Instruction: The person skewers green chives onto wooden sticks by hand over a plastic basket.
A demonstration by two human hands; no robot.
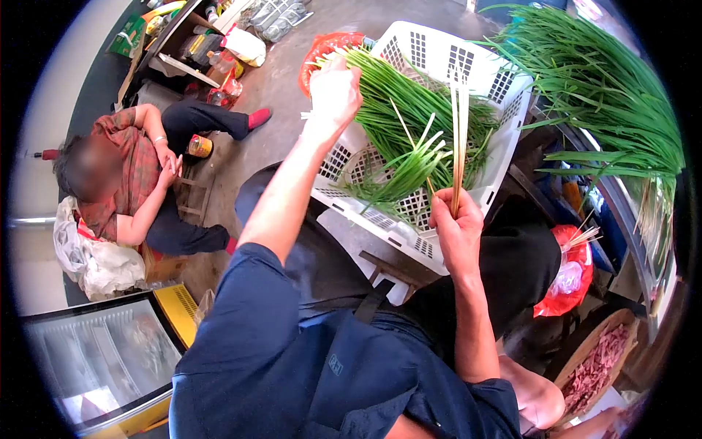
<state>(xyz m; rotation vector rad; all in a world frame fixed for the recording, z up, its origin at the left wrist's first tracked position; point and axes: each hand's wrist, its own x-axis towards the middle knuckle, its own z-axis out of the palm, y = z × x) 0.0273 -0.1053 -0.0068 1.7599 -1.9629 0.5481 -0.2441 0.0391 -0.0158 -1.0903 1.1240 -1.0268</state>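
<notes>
In the head view, the white basket [398, 35] stands before the person's knees, with chives [401, 94] lying across it, their pale ends toward its left side. The left hand [334, 95] is at those pale ends, over the basket's left rim. Its fingers are curled in close to the stalks; whether they pinch any, I cannot tell.

The right hand [459, 225] is at the basket's near rim, on the right. Thumb and fingers are pressed together, pinching the lower ends of a few thin sticks [460, 121], which point up over the basket. Left of these sticks, a small bunch [415, 167] of chives sits loosely on the basket's near part.

Right of the basket, a big heap [596, 91] of chives spreads over a table. Just beyond the basket's left rim is a red bag [313, 67]. Nearer than the basket and to its right are a second red bag [583, 296], with sticks [583, 238] poking out, and a round tray [627, 327] of meat [598, 366]. Well left of the basket, a co-worker [139, 157] sits with hands together, a jar [199, 146] close by.
</notes>
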